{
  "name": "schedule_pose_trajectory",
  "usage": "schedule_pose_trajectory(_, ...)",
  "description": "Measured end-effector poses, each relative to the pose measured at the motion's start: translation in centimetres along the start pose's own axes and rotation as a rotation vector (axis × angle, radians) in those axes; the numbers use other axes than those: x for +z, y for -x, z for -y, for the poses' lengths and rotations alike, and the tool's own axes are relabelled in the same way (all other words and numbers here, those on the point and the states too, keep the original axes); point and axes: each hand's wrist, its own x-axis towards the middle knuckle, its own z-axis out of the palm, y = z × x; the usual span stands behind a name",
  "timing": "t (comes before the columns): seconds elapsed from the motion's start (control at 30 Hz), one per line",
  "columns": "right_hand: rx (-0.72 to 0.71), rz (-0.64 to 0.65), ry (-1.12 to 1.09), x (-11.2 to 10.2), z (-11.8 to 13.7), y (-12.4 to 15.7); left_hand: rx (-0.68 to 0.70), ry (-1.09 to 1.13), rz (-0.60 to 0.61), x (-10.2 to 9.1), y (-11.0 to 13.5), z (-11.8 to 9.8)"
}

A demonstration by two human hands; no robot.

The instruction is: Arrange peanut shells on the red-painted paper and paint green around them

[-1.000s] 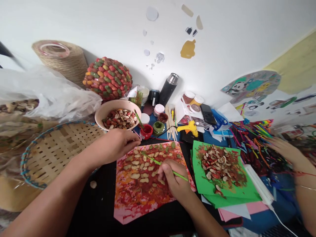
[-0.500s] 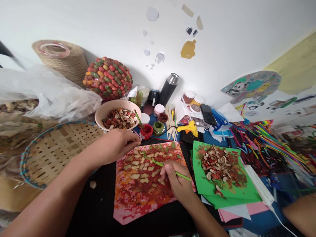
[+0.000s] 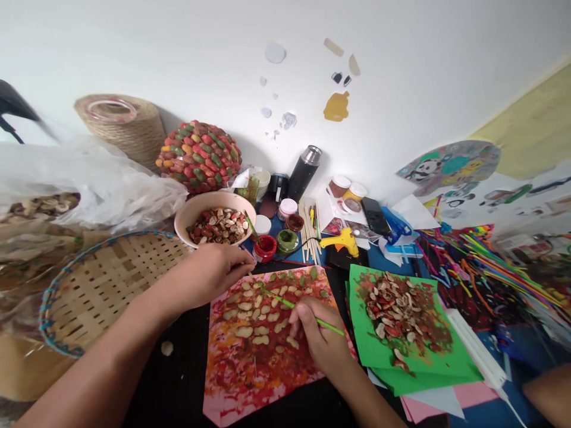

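Note:
My right hand (image 3: 319, 330) grips a thin green-handled paintbrush (image 3: 285, 302), its tip among the peanut shells (image 3: 245, 331) on the paint-smeared pink paper (image 3: 236, 380). Most of these shells are tan; several at the top edge are green. My left hand (image 3: 223, 270) is closed above the paper's top left corner, fingertips pinched together; what they hold, if anything, I cannot make out. Just beyond its fingers stands a jar of red paint (image 3: 264, 248) with a green brush handle (image 3: 251, 227) leaning in it. Beside that is a jar of green paint (image 3: 286, 241).
Left lies a woven basket (image 3: 111, 297), with a bowl (image 3: 181, 217) of painted shells behind it. A yellow glue gun (image 3: 341, 241) and black flask (image 3: 303, 172) stand beyond the paper. Green sheets (image 3: 432, 371) bearing shells lie right; another person's arm (image 3: 548, 395) shows at the edge.
The camera view has tilted slightly up, so everything sits lower in the picture. Both hands keep nearly the same place over the paper, the brush still in my right hand.

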Motion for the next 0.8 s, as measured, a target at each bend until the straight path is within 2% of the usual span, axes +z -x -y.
schedule_pose_trajectory(0.33, 0.007, -0.036, 0.016, -0.4, -0.1, -1.6, 0.085, -0.043, -0.052, 0.9, -0.3, 0.0)
schedule_pose_trajectory(0.57, 0.021, -0.042, 0.006, -0.4, -0.7, -1.5, 0.079, -0.003, -0.104, 0.6, -0.1, -0.2)
schedule_pose_trajectory(0.8, 0.034, -0.068, -0.031, -0.4, -0.7, -1.3, 0.144, -0.075, -0.116, 2.0, -0.6, 0.1)
